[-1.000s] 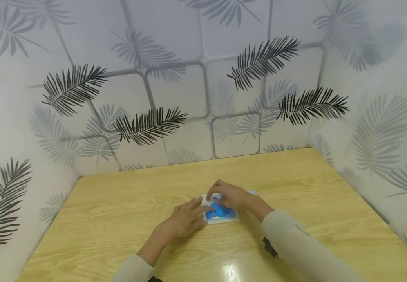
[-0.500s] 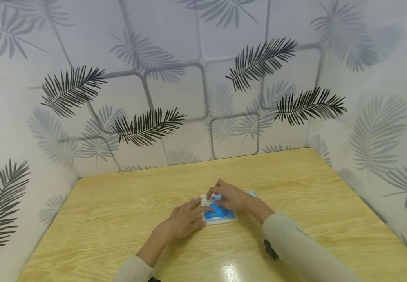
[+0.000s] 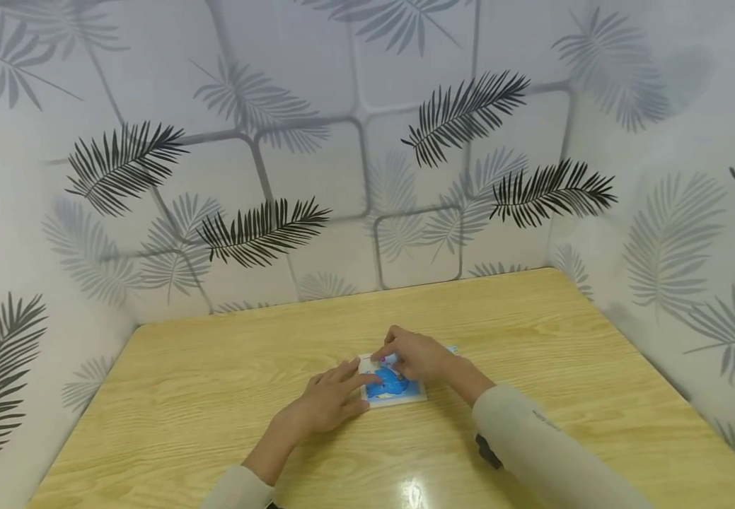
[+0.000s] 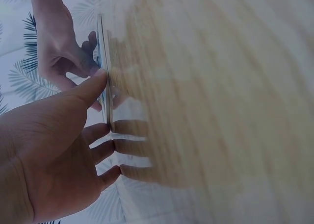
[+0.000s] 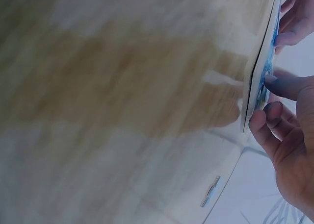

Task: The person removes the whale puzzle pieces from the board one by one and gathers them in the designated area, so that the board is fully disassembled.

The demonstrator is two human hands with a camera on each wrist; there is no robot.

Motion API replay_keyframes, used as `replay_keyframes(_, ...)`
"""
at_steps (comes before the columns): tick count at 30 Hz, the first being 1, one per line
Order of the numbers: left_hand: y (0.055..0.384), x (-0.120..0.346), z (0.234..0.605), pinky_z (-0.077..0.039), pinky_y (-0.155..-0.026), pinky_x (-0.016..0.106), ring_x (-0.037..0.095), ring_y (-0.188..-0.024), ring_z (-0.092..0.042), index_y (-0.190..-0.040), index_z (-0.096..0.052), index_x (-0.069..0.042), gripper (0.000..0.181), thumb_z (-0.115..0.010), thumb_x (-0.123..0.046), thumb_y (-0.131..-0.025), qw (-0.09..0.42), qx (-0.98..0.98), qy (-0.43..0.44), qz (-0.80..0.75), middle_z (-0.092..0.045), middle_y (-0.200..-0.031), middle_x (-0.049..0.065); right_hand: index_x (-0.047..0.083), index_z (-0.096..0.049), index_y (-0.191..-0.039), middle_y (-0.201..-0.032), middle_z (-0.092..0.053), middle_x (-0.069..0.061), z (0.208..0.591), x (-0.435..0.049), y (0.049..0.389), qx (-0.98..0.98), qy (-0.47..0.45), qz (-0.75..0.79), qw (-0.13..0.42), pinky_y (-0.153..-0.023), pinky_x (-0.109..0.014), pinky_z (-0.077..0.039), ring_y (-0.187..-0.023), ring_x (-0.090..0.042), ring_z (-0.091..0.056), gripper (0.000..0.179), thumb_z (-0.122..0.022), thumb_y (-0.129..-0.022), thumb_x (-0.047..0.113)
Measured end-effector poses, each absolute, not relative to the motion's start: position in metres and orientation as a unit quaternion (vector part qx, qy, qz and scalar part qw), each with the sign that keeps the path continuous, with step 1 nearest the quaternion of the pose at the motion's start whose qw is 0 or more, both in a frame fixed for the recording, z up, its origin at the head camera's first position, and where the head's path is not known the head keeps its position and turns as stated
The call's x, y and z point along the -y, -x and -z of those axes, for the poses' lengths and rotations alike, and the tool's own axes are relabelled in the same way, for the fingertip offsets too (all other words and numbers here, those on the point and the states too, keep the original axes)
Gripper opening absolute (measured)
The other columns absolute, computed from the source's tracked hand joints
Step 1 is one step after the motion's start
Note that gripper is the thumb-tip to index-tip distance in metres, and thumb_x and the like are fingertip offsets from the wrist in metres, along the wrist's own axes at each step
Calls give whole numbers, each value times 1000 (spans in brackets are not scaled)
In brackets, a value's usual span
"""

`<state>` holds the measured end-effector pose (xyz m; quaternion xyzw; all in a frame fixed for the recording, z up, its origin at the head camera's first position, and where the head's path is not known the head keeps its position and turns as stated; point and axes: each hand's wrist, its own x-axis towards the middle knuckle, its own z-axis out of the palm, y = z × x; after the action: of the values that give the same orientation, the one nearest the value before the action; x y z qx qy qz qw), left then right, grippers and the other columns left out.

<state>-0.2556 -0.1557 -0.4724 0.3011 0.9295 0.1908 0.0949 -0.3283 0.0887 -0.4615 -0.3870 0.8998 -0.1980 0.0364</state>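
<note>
Left hand (image 3: 325,401), fingers spread and loosely straight, with thumb and fingertips on the left part of a blue picture board (image 3: 395,389); right hand (image 3: 423,357), fingers bent over the board's upper right, whether pinching anything cannot be told. The board lies flat on a wood-grain table (image 3: 214,396); beyond the right hand, a small blue flat piece (image 5: 211,191), apart from the board. Behind, a leaf-patterned wall (image 3: 322,170).

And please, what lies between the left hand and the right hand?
A flat white-bordered board with a blue cartoon picture; the head view shows it between left hand and right hand.
</note>
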Motion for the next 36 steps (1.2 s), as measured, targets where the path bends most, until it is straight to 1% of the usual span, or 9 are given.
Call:
replay_keyframes(3, 257, 157, 476, -26, -111, 76, 51, -151, -28, -153, -47, -32, 45, -52, -40, -110, 88, -930, -301, -193, -25, -169, 21, 6, -69, -133, -120, -64, -9, 460, -89, 327, -907, 376, 189, 29, -78, -33, -57, -92, -18, -63, 38, -73, -95, 5)
replay_keyframes(5, 256, 157, 475, -25, -112, 76, 52, -151, -27, -154, -47, -32, 45, -52, -39, -110, 91, -929, -301, -195, -24, -169, 22, 5, -70, -127, -119, -66, -8, 461, -90, 327, -907, 364, 211, 28, -87, -39, -58, -100, -21, -66, 34, -75, -94, 7)
replay_keyframes(8, 253, 156, 469, -25, -111, 78, 55, -149, -28, -153, -48, -28, 44, -52, -37, -110, 94, -927, -306, -198, -25, -168, 25, 9, -73, -118, -116, -69, -3, 463, -93, 328, -905, 340, 253, 28, -95, -43, -56, -107, -22, -67, 24, -75, -94, 9)
replay_keyframes(13, 248, 153, 459, -25, -111, 78, 55, -149, -29, -152, -50, -24, 44, -54, -33, -109, 100, -927, -301, -201, -26, -167, 27, 17, -75, -110, -115, -70, 2, 463, -105, 332, -897, 306, 318, 26, -83, -36, -55, -92, -16, -62, 19, -73, -94, 9)
replay_keyframes(19, 249, 152, 460, -27, -110, 78, 56, -148, -30, -152, -50, -24, 43, -54, -34, -110, 95, -927, -304, -198, -27, -166, 27, 14, -77, -108, -115, -71, -3, 459, -131, 336, -888, 307, 341, 3, -63, -28, -48, -70, -13, -51, 15, -74, -94, 7)
replay_keyframes(24, 252, 155, 467, -27, -109, 79, 57, -147, -30, -151, -50, -26, 43, -53, -34, -110, 79, -925, -314, -198, -28, -166, 28, 11, -77, -108, -110, -71, -6, 458, -153, 338, -886, 306, 348, -11, -54, -26, -46, -54, -9, -47, 14, -75, -94, 7)
replay_keyframes(27, 251, 156, 465, -27, -109, 78, 57, -147, -31, -151, -50, -25, 42, -53, -33, -110, 75, -925, -315, -199, -28, -165, 28, 10, -78, -108, -109, -70, -6, 458, -165, 337, -887, 303, 348, -15, -52, -25, -44, -51, -8, -45, 15, -76, -94, 6)
replay_keyframes(30, 250, 156, 463, -27, -109, 78, 57, -147, -31, -150, -51, -24, 41, -54, -30, -109, 81, -924, -314, -202, -28, -165, 28, 10, -78, -107, -108, -71, -6, 458, -177, 336, -889, 302, 342, -29, -53, -25, -40, -55, -8, -42, 15, -77, -92, 5)
replay_keyframes(36, 248, 153, 458, -27, -111, 76, 53, -149, -30, -151, -51, -25, 42, -55, -33, -109, 93, -928, -305, -195, -27, -167, 25, 11, -78, -105, -108, -73, -5, 458, -202, 334, -894, 295, 333, -44, -55, -25, -40, -59, -8, -42, 15, -78, -91, 4)
